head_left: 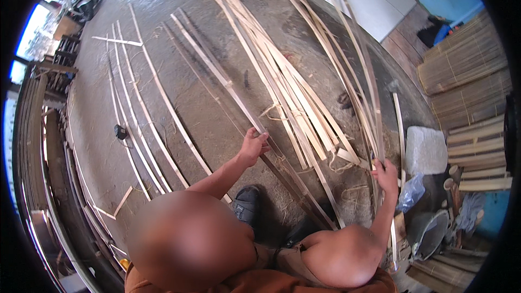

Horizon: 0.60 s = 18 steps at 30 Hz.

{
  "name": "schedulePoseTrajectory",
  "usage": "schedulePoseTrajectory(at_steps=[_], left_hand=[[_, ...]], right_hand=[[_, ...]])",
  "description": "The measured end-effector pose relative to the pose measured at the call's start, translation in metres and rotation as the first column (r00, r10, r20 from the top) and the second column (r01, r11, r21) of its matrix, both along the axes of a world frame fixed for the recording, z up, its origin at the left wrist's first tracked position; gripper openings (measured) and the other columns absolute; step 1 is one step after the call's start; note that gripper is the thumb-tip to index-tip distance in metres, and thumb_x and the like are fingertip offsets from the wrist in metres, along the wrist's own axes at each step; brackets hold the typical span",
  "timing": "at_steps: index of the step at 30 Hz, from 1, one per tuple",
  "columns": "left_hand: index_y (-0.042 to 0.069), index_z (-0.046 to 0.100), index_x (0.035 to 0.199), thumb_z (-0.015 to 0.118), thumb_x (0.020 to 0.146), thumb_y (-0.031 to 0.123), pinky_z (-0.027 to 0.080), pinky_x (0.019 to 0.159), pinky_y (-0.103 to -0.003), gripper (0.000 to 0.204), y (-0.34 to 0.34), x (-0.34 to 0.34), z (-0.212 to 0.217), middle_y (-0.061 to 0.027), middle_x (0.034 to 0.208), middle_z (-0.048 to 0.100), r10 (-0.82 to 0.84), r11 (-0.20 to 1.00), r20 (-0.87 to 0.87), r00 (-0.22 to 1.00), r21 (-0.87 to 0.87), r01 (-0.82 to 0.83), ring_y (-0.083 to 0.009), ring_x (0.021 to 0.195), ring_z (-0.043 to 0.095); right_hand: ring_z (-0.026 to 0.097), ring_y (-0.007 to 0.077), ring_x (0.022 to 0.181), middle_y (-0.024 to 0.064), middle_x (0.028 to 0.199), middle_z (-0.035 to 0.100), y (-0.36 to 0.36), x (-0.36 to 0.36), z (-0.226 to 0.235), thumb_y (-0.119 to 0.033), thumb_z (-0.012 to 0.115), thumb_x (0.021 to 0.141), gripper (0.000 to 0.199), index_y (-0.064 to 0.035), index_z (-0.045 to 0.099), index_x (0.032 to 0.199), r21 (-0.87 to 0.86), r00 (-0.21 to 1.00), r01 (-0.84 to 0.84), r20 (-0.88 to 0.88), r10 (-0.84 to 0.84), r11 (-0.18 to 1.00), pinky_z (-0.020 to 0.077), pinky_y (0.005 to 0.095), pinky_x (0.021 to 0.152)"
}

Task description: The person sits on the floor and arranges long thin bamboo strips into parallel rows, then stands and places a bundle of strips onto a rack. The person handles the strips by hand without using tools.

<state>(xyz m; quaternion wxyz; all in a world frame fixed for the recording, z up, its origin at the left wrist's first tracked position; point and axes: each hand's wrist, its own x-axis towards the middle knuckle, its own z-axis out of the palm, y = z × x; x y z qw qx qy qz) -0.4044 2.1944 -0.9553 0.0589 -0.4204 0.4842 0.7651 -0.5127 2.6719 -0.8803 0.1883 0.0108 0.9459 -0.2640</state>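
My left hand [253, 146] is closed on the near end of a long pale bamboo strip [223, 80] that points away to the far left. Darker bamboo strips [285, 176] pass beneath that hand and run back toward my feet. On the right, my right hand [385, 175] grips another long bamboo strip [371, 84] standing out away from me; whether a second strip is in those fingers too, I cannot tell. Between the hands lies a pile of pale split bamboo strips [271, 59], loosely crossed, with thin fibres at the near ends.
Several separate strips [142, 97] lie on the concrete floor at left, near a small black tape measure [120, 132]. Right of me stand a whitish block [426, 150], a plastic bag [411, 193], a bucket [431, 233] and rolled bamboo mats [464, 65]. My sandalled foot [247, 206] is below.
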Motion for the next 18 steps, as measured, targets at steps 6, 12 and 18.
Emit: schedulePoseTrajectory(at_steps=[6, 12, 18], left_hand=[[0.009, 0.032, 0.150, 0.061, 0.100, 0.013, 0.060, 0.083, -0.039, 0.058, 0.009, -0.006, 0.015, -0.0120, 0.118, 0.057, -0.019, 0.995, 0.046, 0.999, -0.102, 0.023, -0.0221, 0.101, 0.061], [0.005, 0.019, 0.160, 0.061, 0.099, 0.012, 0.054, 0.095, -0.042, 0.074, 0.014, 0.006, 0.004, -0.0185, 0.130, 0.055, -0.024, 0.856, -0.150, 0.988, -0.515, -0.057, -0.0282, 0.110, 0.061], [-0.001, 0.026, 0.154, 0.066, 0.092, 0.010, 0.048, 0.098, -0.039, 0.075, -0.002, 0.011, 0.013, -0.0228, 0.127, 0.052, -0.066, 0.154, -0.111, 0.992, -0.983, -0.100, -0.0282, 0.105, 0.058]], right_hand=[[0.062, 0.0409, 0.110, 0.0215, 0.118, 0.066, -0.069, 0.025, 0.015, -0.030, 0.068, 0.095, 0.042, 0.0002, 0.064, 0.123, 0.070, 0.830, -0.100, -0.544, 0.122, 0.993, 0.0471, 0.0486, 0.099], [0.064, 0.0413, 0.109, 0.0229, 0.119, 0.066, -0.197, 0.105, -0.030, -0.034, 0.065, 0.098, 0.044, -0.0001, 0.062, 0.127, -0.370, 0.927, -0.359, -0.034, 0.374, 0.857, 0.0504, 0.0474, 0.096], [0.064, 0.0498, 0.106, 0.0290, 0.111, 0.068, -0.209, 0.122, -0.054, -0.038, 0.064, 0.098, 0.050, 0.0016, 0.055, 0.128, -0.392, 0.901, -0.347, 0.113, 0.419, 0.852, 0.0513, 0.0537, 0.089]])
